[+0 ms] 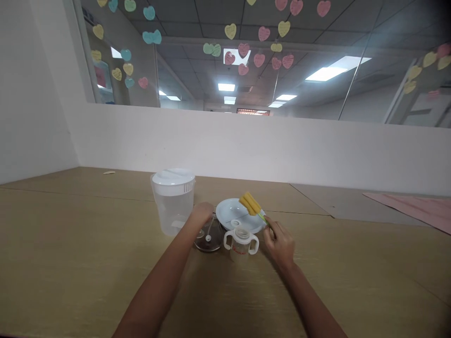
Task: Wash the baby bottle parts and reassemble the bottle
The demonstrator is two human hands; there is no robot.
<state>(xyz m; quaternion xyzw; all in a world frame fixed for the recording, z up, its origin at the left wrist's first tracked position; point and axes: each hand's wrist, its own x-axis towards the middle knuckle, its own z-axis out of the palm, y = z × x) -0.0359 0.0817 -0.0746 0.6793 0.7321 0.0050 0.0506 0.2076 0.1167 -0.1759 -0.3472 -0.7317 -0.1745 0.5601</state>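
Bare forearms (155,286) reaching over a tan wooden desk (70,244), right hand (280,244) pinching a yellow bottle brush (250,204), left hand's (202,213) grip hidden, paper hearts (262,33) dotting a glass partition (317,98)

Probably a yellow bottle brush (251,203)

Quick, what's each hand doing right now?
Left hand: grip hidden above a glass lid; cannot tell if it's holding anything.
Right hand: closed, holding a yellow sponge bottle brush by its green handle.
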